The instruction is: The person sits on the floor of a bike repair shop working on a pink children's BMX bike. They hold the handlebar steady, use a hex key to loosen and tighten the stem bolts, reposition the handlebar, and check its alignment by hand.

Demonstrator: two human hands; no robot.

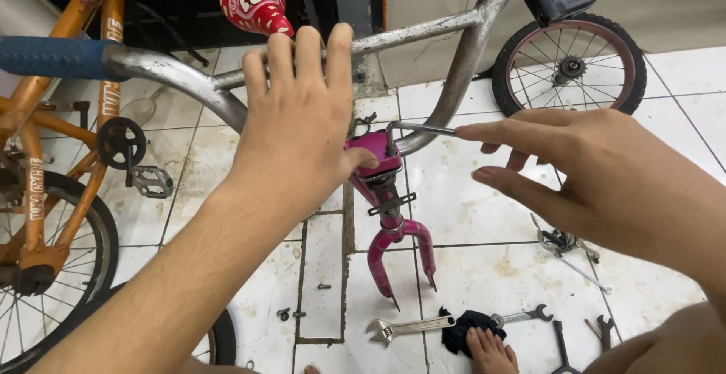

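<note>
1. Head cam looks down on your left hand [299,128], which rests on top of the silver handlebar [423,26] right above the pink stem [376,155]. Its fingers are draped over the crossbar and the thumb presses the stem top. It's a loose hold-down, not a tight fist.
2. Your right hand [597,170] comes in from the right with its fingers pinched on the end of a thin L-shaped hex key [423,127].
3. Key relation: the key's long arm lies roughly level, running left from your right fingertips to the stem, and the short leg drops down into the bolt on top of the stem. So the bolt sits left of your right hand and just below the left thumb. The right hand is the one on the tool.
4. Below hangs the pink fork [401,249] with no wheel in it. Wrenches [408,327] and a black rag [465,325] lie on the tiled floor [484,268], and an orange bike [45,155] stands at left.
</note>
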